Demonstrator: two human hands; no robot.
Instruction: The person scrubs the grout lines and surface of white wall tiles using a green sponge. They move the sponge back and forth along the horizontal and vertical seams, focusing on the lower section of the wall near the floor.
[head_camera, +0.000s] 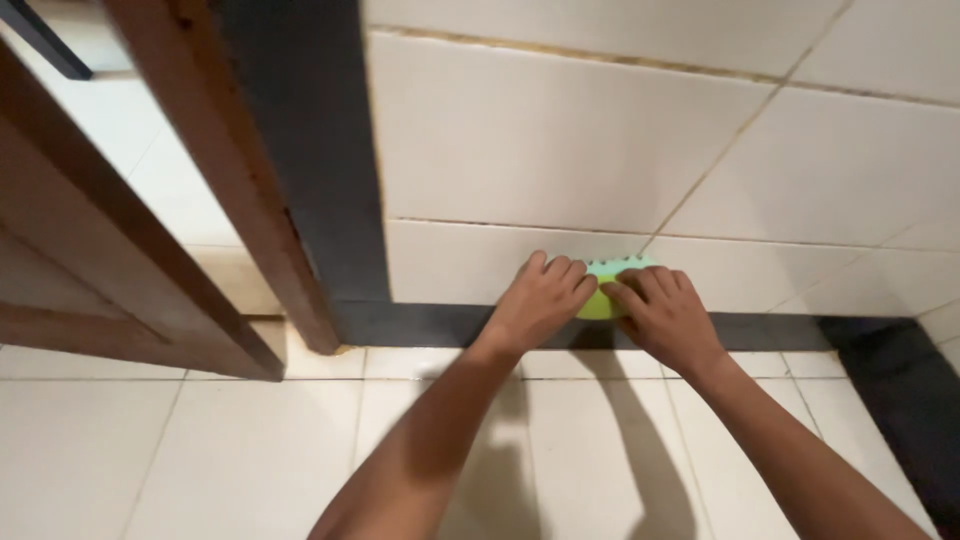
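Observation:
A light green scrub brush with short bristles along its top edge is pressed against the bottom row of white wall tiles, just above a dark skirting strip. My left hand covers its left end and my right hand covers its right end. Both hands grip the brush, so most of it is hidden under my fingers.
A brown wooden door frame with a dark edge stands at the left, and an open wooden door lies further left. White floor tiles lie below. A dark floor strip runs at the right.

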